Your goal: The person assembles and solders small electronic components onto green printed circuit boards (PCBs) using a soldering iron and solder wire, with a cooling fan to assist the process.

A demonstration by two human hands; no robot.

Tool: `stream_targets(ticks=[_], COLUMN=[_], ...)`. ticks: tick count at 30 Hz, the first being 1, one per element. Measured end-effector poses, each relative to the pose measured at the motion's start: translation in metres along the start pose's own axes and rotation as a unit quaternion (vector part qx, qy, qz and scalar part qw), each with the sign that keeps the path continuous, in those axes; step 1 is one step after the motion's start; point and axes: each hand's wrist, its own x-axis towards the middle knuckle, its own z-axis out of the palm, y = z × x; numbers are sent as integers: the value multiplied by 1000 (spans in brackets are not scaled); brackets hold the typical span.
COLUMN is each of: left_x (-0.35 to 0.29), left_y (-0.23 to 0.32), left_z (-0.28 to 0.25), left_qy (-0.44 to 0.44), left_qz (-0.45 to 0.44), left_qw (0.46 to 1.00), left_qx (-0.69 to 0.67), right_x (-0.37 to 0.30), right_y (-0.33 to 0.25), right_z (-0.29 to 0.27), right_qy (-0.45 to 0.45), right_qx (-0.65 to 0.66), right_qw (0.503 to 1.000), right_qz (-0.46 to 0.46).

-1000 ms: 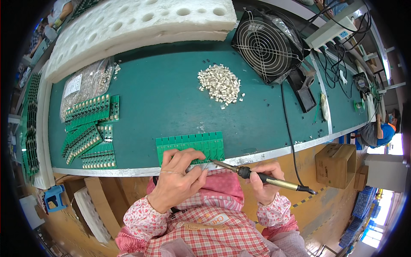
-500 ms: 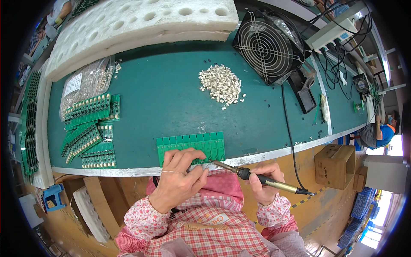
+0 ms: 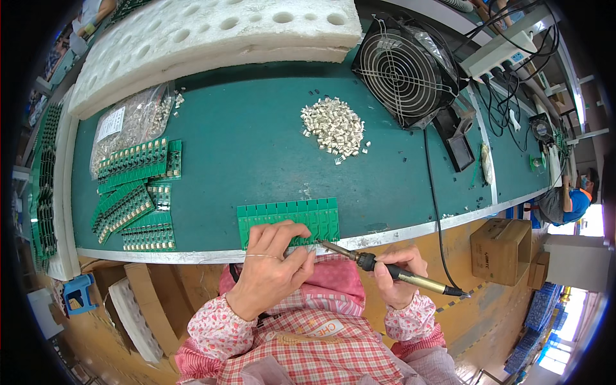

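A green circuit board panel (image 3: 289,215) lies at the table's front edge, its plain side up. My left hand (image 3: 269,263) rests over the panel's near edge, fingers bent and thumb drawn in. Something small and pale shows between thumb and fingers, too hidden to name. In my right hand (image 3: 399,276) is a soldering iron (image 3: 410,277), gripped by its handle. Its metal tip points left and meets the panel's near edge, close beside my left fingertips. The iron's black cord trails off behind the handle's rear end.
White small connectors (image 3: 333,127) are heaped beyond the panel. Populated boards (image 3: 131,205) are stacked at left beside a clear bag of parts (image 3: 131,125). A caged fan (image 3: 404,70) stands at the back right, near a black cord (image 3: 433,192). White foam blocks (image 3: 212,35) line the back.
The view has shifted very slightly. Both hands, the soldering iron and the panel keep almost the same positions relative to each other.
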Motion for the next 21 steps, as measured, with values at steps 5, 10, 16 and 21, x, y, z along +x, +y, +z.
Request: stream_targets(ticks=[5,10,16,21], left_x=[-1,-5,-18,-23], left_y=[0,0,15,9], left_z=[-1,-12,-21,-36], left_qy=[2,41,-20,-34], left_qz=[0,24,74,58], left_qw=[1000,999,997,998], left_qx=[-1,-13,-26,10], right_x=[1,3,23,24], right_y=[1,-1,-20,-22], right_z=[-1,-2,17,17], right_qy=[0,59,-134,-213], right_qx=[-25,-3,-178,-202], right_qw=[999,994,947,921], right_qz=[-38,-89,-229,-255])
